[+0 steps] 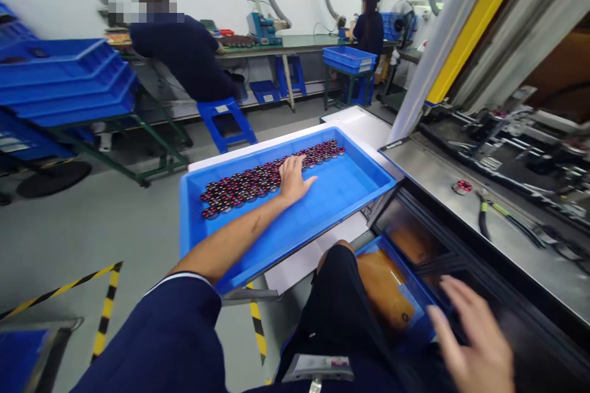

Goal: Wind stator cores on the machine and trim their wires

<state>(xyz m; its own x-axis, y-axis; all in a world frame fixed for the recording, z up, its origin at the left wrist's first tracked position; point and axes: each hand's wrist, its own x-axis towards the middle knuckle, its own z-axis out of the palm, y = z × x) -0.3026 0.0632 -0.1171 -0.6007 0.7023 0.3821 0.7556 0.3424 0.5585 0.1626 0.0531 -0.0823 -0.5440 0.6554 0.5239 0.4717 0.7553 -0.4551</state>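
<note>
A blue tray stands in front of me. Along its far side lie rows of small round parts, black with red segments, which look like motor stators. My left hand reaches into the tray, its fingertips over the right half of these rows and its thumb stretched out to the side. Nothing shows in its grasp, though the fingertips are partly hidden. Lower right, my right hand hangs in the air beside the machine, fingers apart, slightly blurred and holding nothing visible.
One similar red part and pliers lie on the metal machine bench at right. Below it sits a blue bin with brownish contents. Stacked blue trays stand at left. Two people work at the far bench.
</note>
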